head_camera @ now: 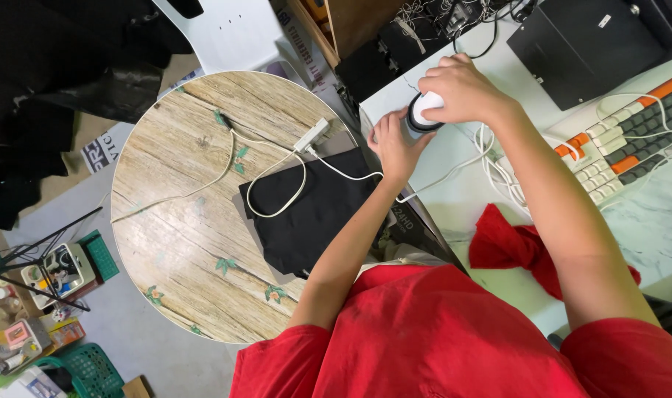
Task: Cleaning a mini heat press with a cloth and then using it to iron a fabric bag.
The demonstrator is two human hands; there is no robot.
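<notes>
Two hands (424,118) on one round jar (422,114)

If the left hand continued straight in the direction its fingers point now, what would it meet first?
The left hand already touches the small round black-and-white device; beyond that probably the right hand, though depth is unclear.

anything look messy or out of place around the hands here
Somewhat. Loose white cables tangle across the white desk beside the keyboard, and a red cloth lies crumpled at the desk edge. Both hands, left hand and right hand, grip a small round black-and-white device.
</notes>
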